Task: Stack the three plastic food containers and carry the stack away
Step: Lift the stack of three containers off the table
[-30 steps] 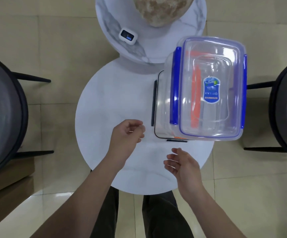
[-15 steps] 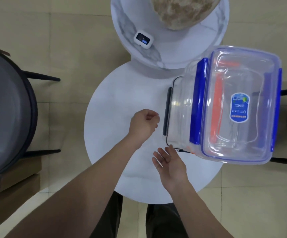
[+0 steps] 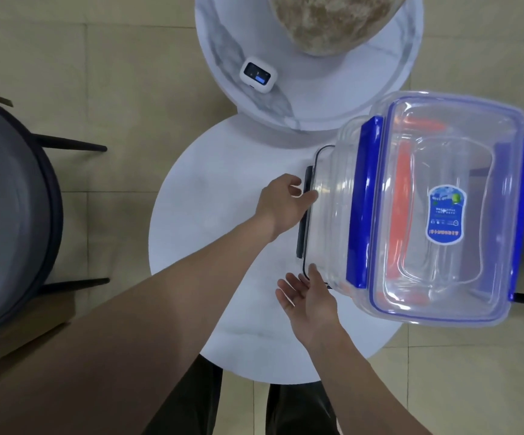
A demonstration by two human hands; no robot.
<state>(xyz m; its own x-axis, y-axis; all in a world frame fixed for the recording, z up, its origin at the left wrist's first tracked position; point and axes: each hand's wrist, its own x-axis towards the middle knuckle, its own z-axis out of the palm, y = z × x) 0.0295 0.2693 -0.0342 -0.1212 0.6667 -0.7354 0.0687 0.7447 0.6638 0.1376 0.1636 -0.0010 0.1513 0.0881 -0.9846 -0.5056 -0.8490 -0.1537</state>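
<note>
From the head view, the three clear plastic food containers already sit one on another at the right side of the round white bench [image 3: 210, 215], so stacking looks done and the lift is the step in hand. The left hand [image 3: 281, 204] is set against the left wall of the stack, its fingers [image 3: 309, 196] curled over the dark clip of the bottom container [image 3: 320, 196], touching it but not yet clenched around anything. The right hand [image 3: 306, 296] waits at the near left corner, palm up and fingers spread and released, the thumb just meeting the container wall; this placing suits sliding under the base to bear the weight. Whether either hand carries any load cannot be told. The stack overhangs the bench's right rim, which leaves room for a hand beneath. The top container [image 3: 443, 215] is transparent with blue side clips, a blue-edged lid and an oval blue label; through it shows the middle container [image 3: 400, 196] with orange clips. Smooth, empty plastic may slip or shift between layers. On a farther marble bench [image 3: 317, 98] lie a small white device [image 3: 258, 76] and a speckled round object.
</note>
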